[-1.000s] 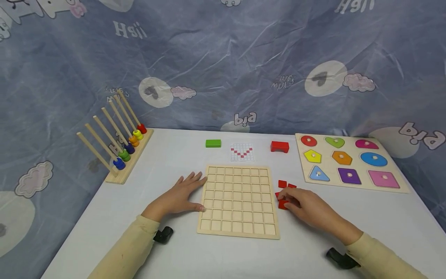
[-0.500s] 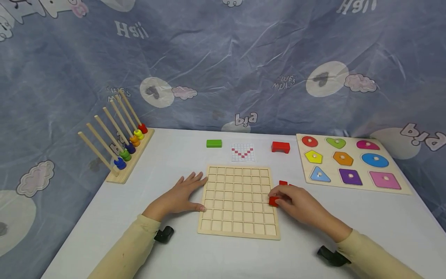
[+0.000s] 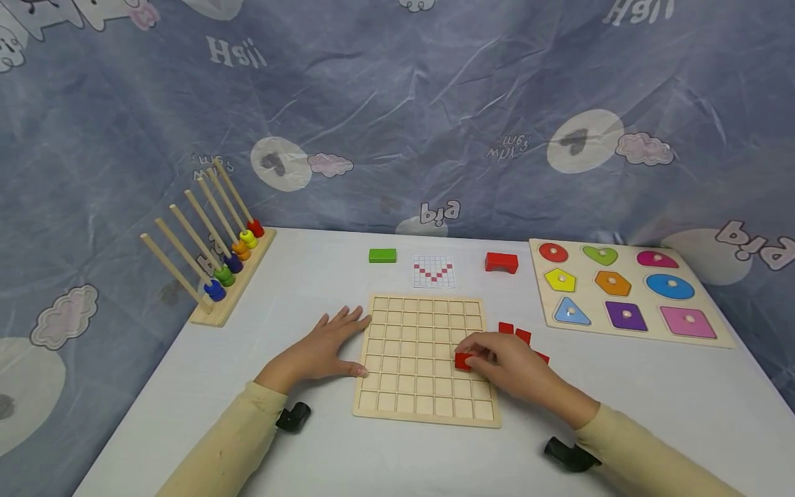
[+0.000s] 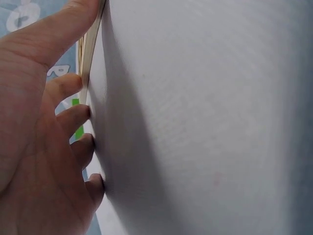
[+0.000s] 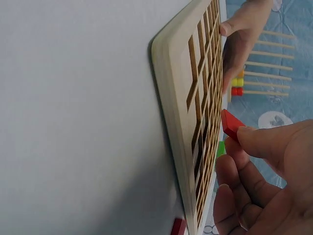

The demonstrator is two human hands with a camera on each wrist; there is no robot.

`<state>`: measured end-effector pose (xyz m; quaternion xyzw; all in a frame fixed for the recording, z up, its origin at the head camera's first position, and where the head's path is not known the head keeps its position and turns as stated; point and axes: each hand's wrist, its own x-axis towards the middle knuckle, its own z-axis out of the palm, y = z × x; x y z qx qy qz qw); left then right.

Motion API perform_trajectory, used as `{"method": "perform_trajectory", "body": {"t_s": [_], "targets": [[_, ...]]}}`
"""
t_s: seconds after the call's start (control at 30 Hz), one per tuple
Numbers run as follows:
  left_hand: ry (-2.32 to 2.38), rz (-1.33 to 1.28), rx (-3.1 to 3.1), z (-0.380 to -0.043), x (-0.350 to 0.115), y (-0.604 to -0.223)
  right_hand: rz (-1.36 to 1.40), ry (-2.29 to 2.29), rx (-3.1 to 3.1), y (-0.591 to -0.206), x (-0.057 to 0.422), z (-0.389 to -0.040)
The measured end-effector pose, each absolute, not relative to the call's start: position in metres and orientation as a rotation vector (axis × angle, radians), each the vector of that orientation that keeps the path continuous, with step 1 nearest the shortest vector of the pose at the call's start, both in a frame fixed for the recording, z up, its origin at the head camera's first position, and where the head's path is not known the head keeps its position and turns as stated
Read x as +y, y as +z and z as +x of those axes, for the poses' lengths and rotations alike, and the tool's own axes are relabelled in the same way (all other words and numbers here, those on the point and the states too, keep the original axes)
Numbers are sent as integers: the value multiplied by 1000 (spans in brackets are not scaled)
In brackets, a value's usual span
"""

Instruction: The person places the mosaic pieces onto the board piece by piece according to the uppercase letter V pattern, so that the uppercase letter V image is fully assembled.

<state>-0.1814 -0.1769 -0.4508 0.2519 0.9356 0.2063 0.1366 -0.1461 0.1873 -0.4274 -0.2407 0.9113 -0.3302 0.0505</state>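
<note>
A wooden grid board (image 3: pixel 397 415) lies flat mid-table, its square cells bare where I can see them. My left hand (image 3: pixel 319 348) rests on the table with fingers spread, thumb and fingertips against the board's left edge. Between thumb and fingers my right hand (image 3: pixel 512 362) pinches a red square tile (image 5: pixel 231 125), held over the right part of the board. In the right wrist view that tile is tilted and apart from the grid. Several more red tiles (image 3: pixel 523 336) lie right of the board, partly hidden behind the right hand.
Behind the board lie a pattern card (image 3: pixel 434 272), a green block (image 3: pixel 382 256) and a red arch block (image 3: pixel 501 262). A shape puzzle (image 3: pixel 577 297) is at the right. A rack of pegs with beads (image 3: pixel 214 315) stands at the left.
My right hand has picked up a red tile from the pile and carried it left, over the board. The left hand stays at the board's edge.
</note>
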Motion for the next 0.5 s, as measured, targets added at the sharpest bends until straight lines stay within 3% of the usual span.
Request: {"method": "perform_trajectory", "body": {"t_s": [0.5], "targets": [[618,737,2699,-182,-178,-451,-793,-1068,2721,-435,158,-141]]}}
